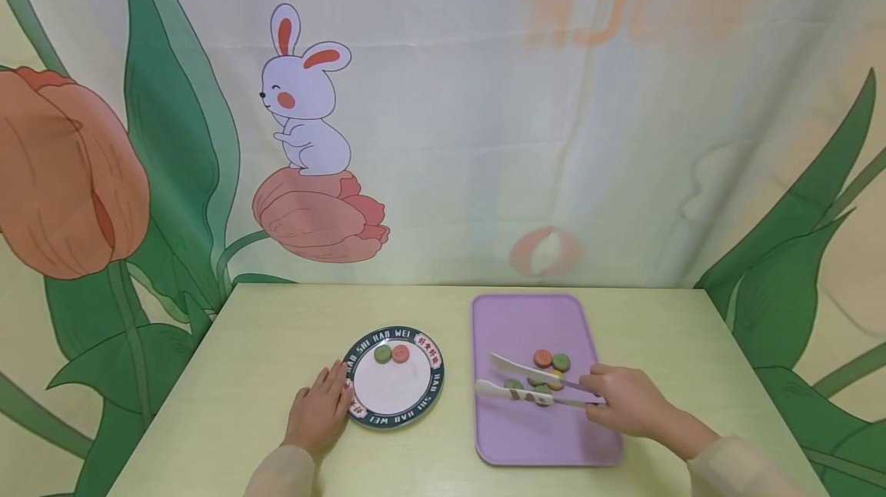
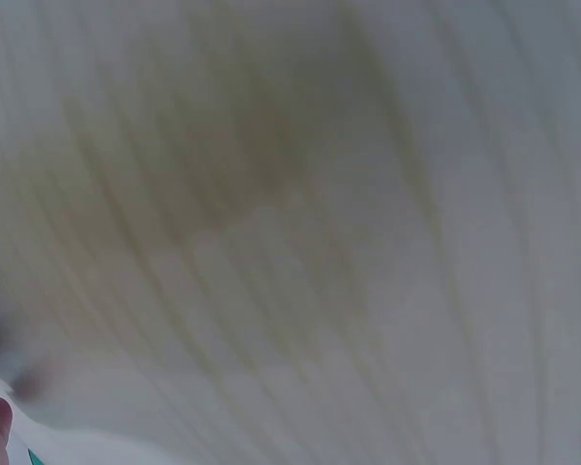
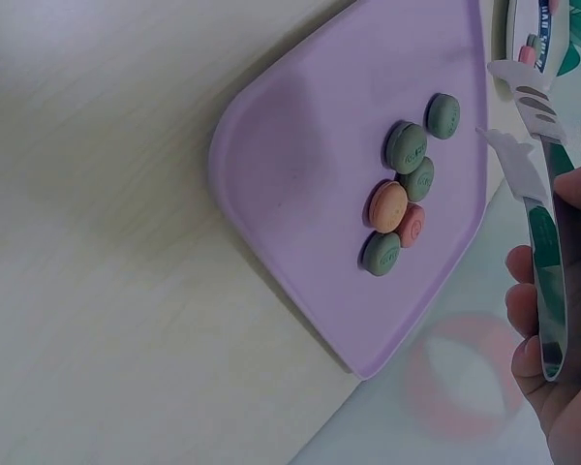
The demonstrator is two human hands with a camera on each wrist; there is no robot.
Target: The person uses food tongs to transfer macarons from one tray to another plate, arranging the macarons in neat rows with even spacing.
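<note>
My right hand [image 1: 626, 398] grips a pair of tongs [image 1: 512, 367] with white tips and metal arms. The tongs stand spread above a purple tray [image 1: 526, 320], and the right wrist view shows nothing between their tips. Several macarons lie together on the tray: green ones [image 3: 381, 254], a pink one [image 1: 543, 358] and a yellow-orange one [image 3: 388, 206]. To the left, my left hand [image 1: 320, 407] lies on the table, its extended fingers touching the left rim of a round plate [image 1: 433, 389]. That plate holds a green macaron [image 1: 383, 354] beside a pink macaron [image 1: 401, 354].
A pale table [image 1: 277, 320] carries the plate and the tray, with a gap between them. Behind its far edge hangs a curtain [image 1: 443, 135] printed with a rabbit and tulips. Sleeve cloth [image 2: 368, 242] covers most of the left wrist view.
</note>
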